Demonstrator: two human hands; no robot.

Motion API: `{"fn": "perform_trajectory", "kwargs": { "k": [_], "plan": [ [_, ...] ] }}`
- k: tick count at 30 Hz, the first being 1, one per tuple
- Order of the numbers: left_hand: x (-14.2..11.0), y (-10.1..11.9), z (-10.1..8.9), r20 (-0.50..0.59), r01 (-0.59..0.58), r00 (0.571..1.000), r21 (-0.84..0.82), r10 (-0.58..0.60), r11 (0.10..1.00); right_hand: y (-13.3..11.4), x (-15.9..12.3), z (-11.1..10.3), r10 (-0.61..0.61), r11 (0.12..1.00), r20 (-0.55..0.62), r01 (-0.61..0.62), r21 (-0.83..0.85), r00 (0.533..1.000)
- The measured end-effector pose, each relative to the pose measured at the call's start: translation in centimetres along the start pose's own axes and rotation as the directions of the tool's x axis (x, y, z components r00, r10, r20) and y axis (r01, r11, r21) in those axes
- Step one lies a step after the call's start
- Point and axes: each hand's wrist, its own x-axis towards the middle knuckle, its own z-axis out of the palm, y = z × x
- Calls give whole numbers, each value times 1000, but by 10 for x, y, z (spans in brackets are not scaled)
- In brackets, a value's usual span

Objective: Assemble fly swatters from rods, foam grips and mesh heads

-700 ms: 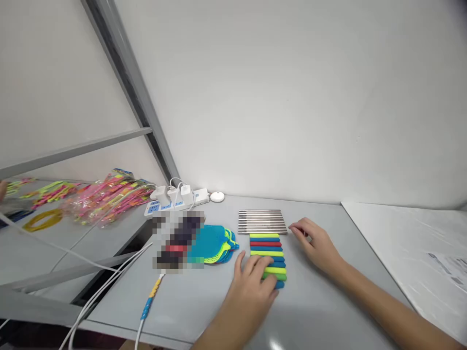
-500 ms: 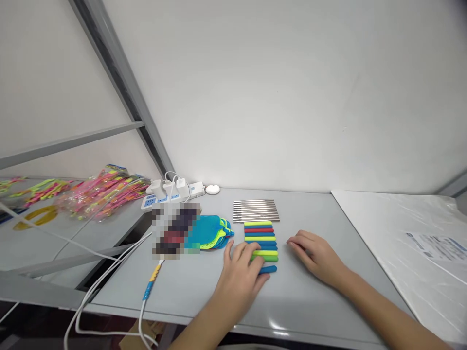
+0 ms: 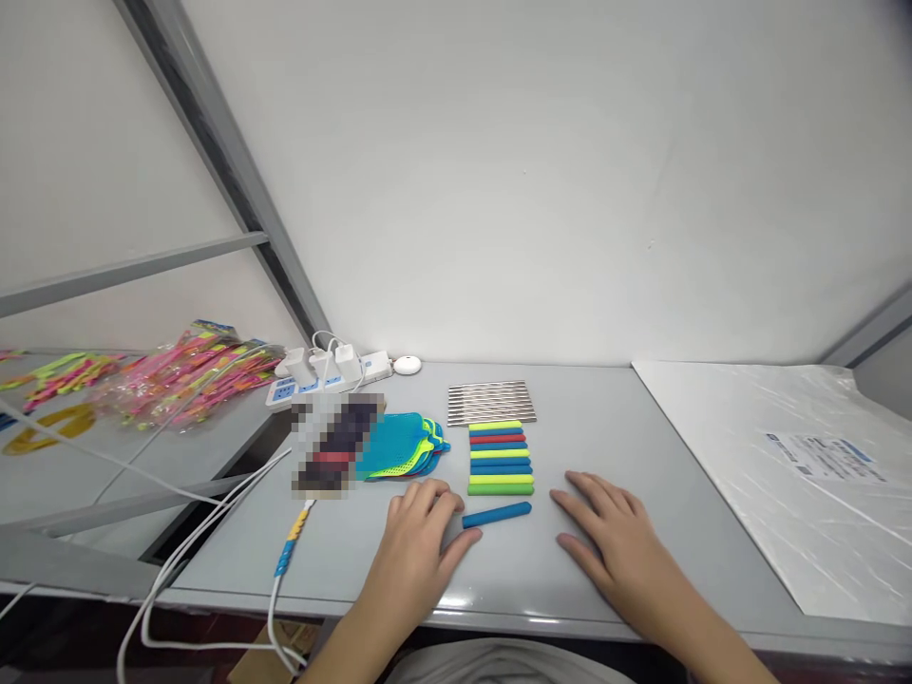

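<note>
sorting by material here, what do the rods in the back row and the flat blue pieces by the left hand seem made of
Rods: likely metal, polished, going by their silvery streaked shine.
Flat blue pieces: probably thin plastic, fairly matte; small perforations show along the yellow-green one beneath, though stiff fabric can't be ruled out.

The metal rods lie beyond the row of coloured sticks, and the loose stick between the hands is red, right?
No, the loose stick between the left hand and the right hand is blue, not red, as the head view shows. The metal rods do lie beyond the row of coloured sticks.
</note>
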Motion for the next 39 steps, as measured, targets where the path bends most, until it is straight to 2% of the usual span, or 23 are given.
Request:
{"fn": "perform_trajectory", "kwargs": {
  "k": [3,5,12,24,27,29,31,33,36,39],
  "plan": [
    [3,-1,-2,82,13,997,-80,-6,997,5,-5,10,161,981,-1,-160,-112,987],
    [5,-1,-3,128,24,992,-130,-7,991,6,-4,13,207,969,24,-202,-142,978],
    [8,-1,-8,201,11,979,-214,33,977,8,-2,16,185,971,57,-173,-166,981],
    [6,5,-17,194,50,981,-337,17,940,14,-5,19,150,975,41,-141,-172,988],
    [1,5,-18,112,61,994,-482,-8,874,15,-6,21,130,978,36,-122,-167,991],
    [-2,4,-16,-28,25,998,-603,-53,797,16,-7,23,125,979,25,-119,-163,992],
    [-4,4,-12,-177,-38,976,-708,-124,706,19,-9,26,121,981,12,-118,-156,993],
    [-5,6,-6,-242,-69,948,-791,-208,608,22,-8,24,119,982,5,-117,-147,993],
    [-6,12,3,-161,3,941,-877,-299,481,24,6,3,113,989,37,-109,-98,993],
    [-6,21,9,-25,125,954,-873,-299,471,11,47,-37,67,997,109,-70,22,992]
  ]
}}
